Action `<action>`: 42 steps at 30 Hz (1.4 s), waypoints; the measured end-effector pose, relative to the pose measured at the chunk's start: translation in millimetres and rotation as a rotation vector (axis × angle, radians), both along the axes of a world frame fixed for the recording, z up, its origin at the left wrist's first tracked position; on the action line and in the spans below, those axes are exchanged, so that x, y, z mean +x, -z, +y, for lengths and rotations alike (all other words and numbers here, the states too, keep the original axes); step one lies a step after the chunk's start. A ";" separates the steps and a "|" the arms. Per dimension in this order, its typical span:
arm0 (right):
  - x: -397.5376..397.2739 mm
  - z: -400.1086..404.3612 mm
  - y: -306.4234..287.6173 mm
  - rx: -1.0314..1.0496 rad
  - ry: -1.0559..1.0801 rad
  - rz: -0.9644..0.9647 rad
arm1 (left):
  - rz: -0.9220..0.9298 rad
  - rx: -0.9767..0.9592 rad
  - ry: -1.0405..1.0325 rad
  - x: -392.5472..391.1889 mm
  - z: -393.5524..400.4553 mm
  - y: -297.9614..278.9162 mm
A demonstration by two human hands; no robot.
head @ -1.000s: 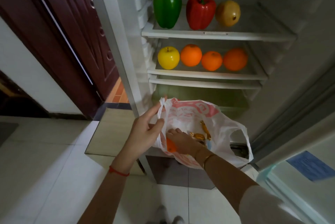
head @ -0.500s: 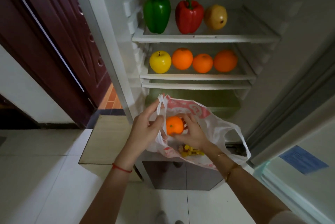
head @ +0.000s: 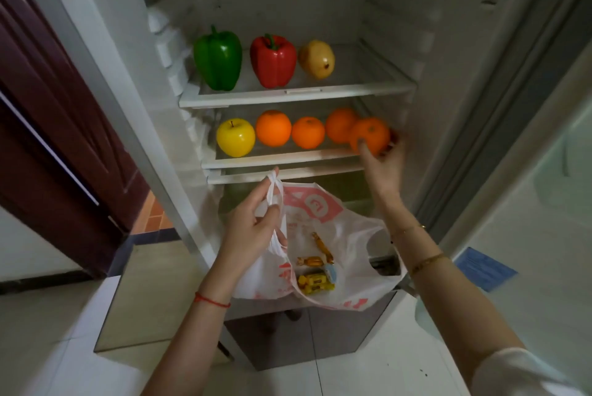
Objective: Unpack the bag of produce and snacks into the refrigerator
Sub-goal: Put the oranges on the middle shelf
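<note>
One orange point(head: 369, 138), firm, round and likely to roll, sits cupped in the right hand point(head: 381, 165) at centre right of the frame. Lower centre, the left hand point(head: 253, 229) pinches the limp bag point(head: 323, 267) by its handle; the light candies point(head: 315, 270) inside need fingertip picking.

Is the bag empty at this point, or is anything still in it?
Not empty. Wrapped candies still lie in the bag, which the left hand holds by a handle; no fruit shows inside.

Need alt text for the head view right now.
The right hand holds an orange at the right end of the fridge's lower shelf, beside three oranges and a yellow apple. The left hand holds the plastic bag open.
</note>
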State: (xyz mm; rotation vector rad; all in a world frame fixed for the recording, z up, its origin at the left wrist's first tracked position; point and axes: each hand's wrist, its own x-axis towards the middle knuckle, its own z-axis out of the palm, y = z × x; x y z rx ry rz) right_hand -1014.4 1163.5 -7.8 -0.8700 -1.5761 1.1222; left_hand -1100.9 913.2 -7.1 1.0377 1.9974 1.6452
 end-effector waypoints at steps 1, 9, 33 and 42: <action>-2.4 7.1 -0.8 0.003 0.036 -0.011 | -0.006 -0.003 0.006 0.2 1.3 -0.4; -22.3 34.3 -2.7 0.006 0.124 -0.180 | 0.008 -0.027 -0.009 -9.1 8.7 1.8; 13.3 -74.8 25.9 0.417 -0.530 -0.356 | -0.030 0.005 -0.029 -0.9 -19.5 8.7; -3.9 -97.4 149.9 0.432 -0.710 -1.326 | -0.083 -0.045 0.011 13.5 -45.6 13.7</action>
